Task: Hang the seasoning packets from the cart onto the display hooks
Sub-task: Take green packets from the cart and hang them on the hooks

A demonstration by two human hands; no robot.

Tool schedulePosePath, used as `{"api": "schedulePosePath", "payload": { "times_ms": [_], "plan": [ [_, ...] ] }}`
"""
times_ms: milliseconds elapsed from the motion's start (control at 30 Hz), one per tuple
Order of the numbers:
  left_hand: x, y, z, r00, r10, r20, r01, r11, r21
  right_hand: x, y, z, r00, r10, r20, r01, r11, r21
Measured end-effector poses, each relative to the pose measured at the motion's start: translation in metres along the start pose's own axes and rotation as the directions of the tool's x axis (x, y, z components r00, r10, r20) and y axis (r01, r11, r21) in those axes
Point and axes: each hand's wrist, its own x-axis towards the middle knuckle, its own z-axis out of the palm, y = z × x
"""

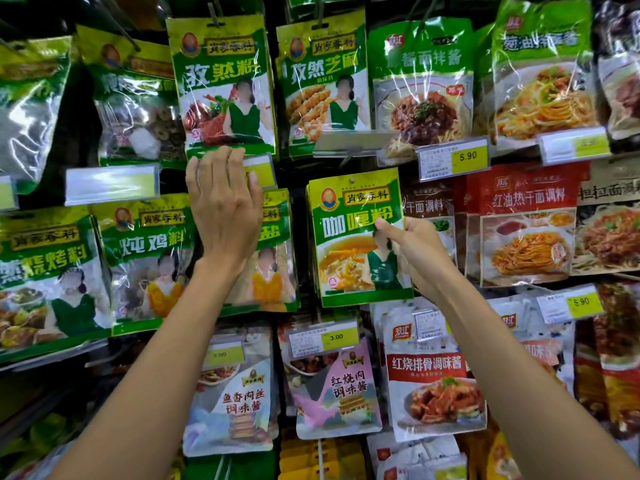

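Green and yellow foil sits between the fingers [387, 227] of your right hand [420, 252]. The thumb and curled fingers pinch the right edge of a curry-powder packet [349, 244], just under its large lettering. That packet is upright and faces you in the middle row of the display, near its centre. More packets of the same kind are stacked close behind it. There is a small hole at its top edge, but you cannot tell whether a hook passes through it.

The fingers [221, 160] of your left hand [221, 202] are straight and close together and grip nothing. Their tips lie against the bottom edge of a cumin packet [221, 84] in the row above, which hangs from a metal hook [215, 13]. This hand covers part of a yellow price tag [262, 172], and its wrist crosses a green packet [275, 261] just left of the curry one.

Right of the cumin packet hangs a sesame-cumin packet [323, 84], with a clear label holder [349, 143] tilted below it. Red noodle-sauce packets [526, 223] fill the display to the right of your right hand, under a 5.90 tag [453, 161]. Below the curry packet a 3.00 tag [323, 337] fronts a pink sauce packet [336, 389].
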Motion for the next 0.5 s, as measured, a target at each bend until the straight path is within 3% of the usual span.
{"api": "schedulePosePath", "payload": {
  "times_ms": [267,500],
  "plan": [
    [-0.001,0.000,0.003,0.999,0.005,-0.040,-0.005,1.000,0.002,0.004,0.006,0.005,0.999,0.023,-0.029,-0.024,0.998,-0.057],
    [-0.002,-0.002,0.003,0.999,0.019,-0.046,-0.020,1.000,-0.006,0.010,0.017,0.015,0.991,-0.075,-0.110,0.054,0.983,-0.177]
  ]
}}
